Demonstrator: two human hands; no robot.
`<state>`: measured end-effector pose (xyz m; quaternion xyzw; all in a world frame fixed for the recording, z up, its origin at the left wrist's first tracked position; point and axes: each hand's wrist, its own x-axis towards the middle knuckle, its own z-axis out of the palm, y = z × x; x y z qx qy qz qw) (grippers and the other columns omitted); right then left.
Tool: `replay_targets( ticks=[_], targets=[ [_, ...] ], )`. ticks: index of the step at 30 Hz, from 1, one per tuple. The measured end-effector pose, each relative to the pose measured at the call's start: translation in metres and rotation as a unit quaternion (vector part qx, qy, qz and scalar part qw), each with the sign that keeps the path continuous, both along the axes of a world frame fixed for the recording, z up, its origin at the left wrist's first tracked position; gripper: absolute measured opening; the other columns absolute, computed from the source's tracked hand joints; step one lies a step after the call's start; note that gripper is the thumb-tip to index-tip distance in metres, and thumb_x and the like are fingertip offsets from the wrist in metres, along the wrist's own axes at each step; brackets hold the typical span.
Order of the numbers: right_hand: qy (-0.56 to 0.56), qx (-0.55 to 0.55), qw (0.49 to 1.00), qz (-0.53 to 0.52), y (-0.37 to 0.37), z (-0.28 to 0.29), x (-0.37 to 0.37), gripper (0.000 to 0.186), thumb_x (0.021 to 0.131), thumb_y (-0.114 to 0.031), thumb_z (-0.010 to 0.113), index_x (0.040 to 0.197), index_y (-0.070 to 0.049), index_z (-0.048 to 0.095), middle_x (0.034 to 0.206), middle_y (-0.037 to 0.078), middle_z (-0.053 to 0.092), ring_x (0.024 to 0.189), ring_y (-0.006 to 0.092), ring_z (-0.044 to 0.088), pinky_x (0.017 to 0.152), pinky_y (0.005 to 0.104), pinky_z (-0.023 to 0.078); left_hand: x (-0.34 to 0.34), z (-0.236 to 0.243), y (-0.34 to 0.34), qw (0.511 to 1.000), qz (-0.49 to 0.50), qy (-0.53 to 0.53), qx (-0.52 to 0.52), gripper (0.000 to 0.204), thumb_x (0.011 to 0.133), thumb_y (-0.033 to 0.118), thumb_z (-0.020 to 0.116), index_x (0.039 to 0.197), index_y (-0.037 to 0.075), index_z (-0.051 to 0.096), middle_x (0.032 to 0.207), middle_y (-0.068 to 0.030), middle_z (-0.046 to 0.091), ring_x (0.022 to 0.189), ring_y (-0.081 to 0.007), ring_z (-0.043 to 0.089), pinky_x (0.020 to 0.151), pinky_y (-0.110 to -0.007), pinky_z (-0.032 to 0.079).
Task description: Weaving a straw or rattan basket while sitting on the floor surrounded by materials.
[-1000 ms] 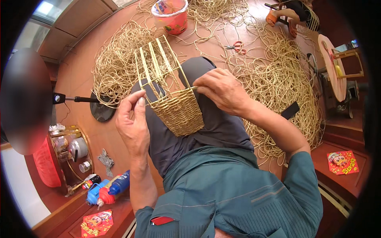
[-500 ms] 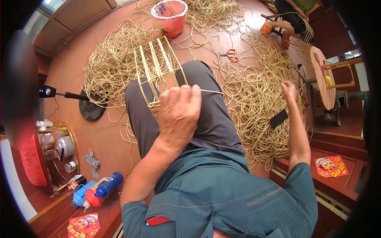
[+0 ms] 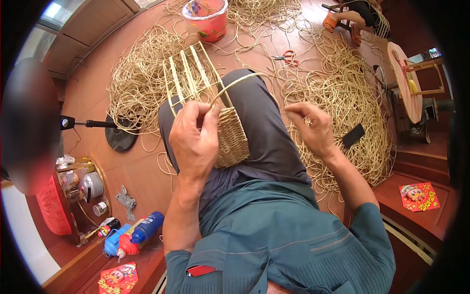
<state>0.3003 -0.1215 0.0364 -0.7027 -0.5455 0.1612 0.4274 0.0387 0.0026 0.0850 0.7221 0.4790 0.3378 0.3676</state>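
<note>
A half-woven cane basket (image 3: 230,137) rests on my lap, its bare upright ribs (image 3: 188,73) pointing away from me. My left hand (image 3: 196,137) lies over the woven part and pinches a pale cane strand (image 3: 235,83) that arcs up and to the right. My right hand (image 3: 313,130) hovers beside my right thigh, fingers curled, pinching the thin far run of a strand. Both knees are covered by dark grey trousers.
Heaps of loose cane (image 3: 342,98) cover the wooden floor to the left (image 3: 137,88) and right. A pink bucket (image 3: 208,19) and red-handled scissors (image 3: 288,57) lie ahead. A black lamp base (image 3: 120,137), bottles (image 3: 134,235) and a small stand (image 3: 81,191) sit at the left.
My right hand has come back in from the cane heap toward my thigh. My left hand has slid lower on the basket and now holds an arcing strand.
</note>
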Motion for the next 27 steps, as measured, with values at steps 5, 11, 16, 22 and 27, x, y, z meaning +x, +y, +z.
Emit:
replay_targets(
  ticks=[5, 11, 16, 22, 27],
  targets=[
    [0.104, 0.006, 0.989, 0.105, 0.034, 0.017, -0.049, 0.026, 0.102, -0.009, 0.078, 0.127, 0.000, 0.076, 0.116, 0.009, 0.080, 0.103, 0.0171, 0.077, 0.094, 0.0327, 0.062, -0.011, -0.013, -0.004, 0.980, 0.013, 0.099, 0.174, 0.016, 0.101, 0.013, 0.078, 0.096, 0.002, 0.069, 0.081, -0.0105, 0.070, 0.069, -0.0237, 0.065, 0.066, -0.037, 0.051],
    [0.325, -0.003, 0.933, 0.154, 0.077, 0.001, -0.084, 0.031, 0.103, -0.013, 0.077, 0.130, 0.001, 0.071, 0.117, 0.012, 0.079, 0.107, 0.0168, 0.077, 0.097, 0.0339, 0.062, -0.008, -0.004, 0.003, 0.982, 0.001, 0.107, 0.158, 0.015, 0.102, 0.014, 0.078, 0.098, 0.002, 0.070, 0.082, -0.0118, 0.071, 0.071, -0.0257, 0.068, 0.068, -0.039, 0.053],
    [0.376, 0.017, 0.916, 0.143, 0.087, -0.008, -0.091, 0.037, 0.102, -0.018, 0.079, 0.132, 0.001, 0.069, 0.109, 0.008, 0.077, 0.096, 0.0132, 0.074, 0.088, 0.0314, 0.062, 0.001, 0.006, 0.016, 0.988, -0.007, 0.078, 0.133, 0.009, 0.099, 0.013, 0.077, 0.101, 0.006, 0.071, 0.090, -0.0107, 0.074, 0.080, -0.0318, 0.072, 0.074, -0.043, 0.055],
    [0.305, 0.032, 0.950, 0.051, 0.092, -0.003, -0.102, 0.041, 0.098, -0.017, 0.081, 0.133, -0.002, 0.066, 0.103, 0.006, 0.072, 0.088, 0.0112, 0.070, 0.082, 0.0301, 0.060, 0.013, 0.009, 0.024, 0.997, -0.025, -0.008, 0.079, 0.007, 0.098, 0.010, 0.078, 0.102, 0.006, 0.074, 0.091, -0.0110, 0.076, 0.079, -0.0281, 0.074, 0.074, -0.041, 0.057],
    [0.305, 0.027, 0.950, 0.061, 0.094, -0.002, -0.101, 0.043, 0.094, -0.008, 0.075, 0.134, -0.002, 0.059, 0.106, 0.007, 0.072, 0.091, 0.0106, 0.069, 0.082, 0.0300, 0.059, 0.011, 0.006, 0.031, 0.955, -0.077, 0.114, 0.262, 0.008, 0.092, 0.008, 0.079, 0.099, 0.007, 0.074, 0.095, -0.0092, 0.071, 0.091, -0.0301, 0.070, 0.081, -0.044, 0.055]
  ],
)
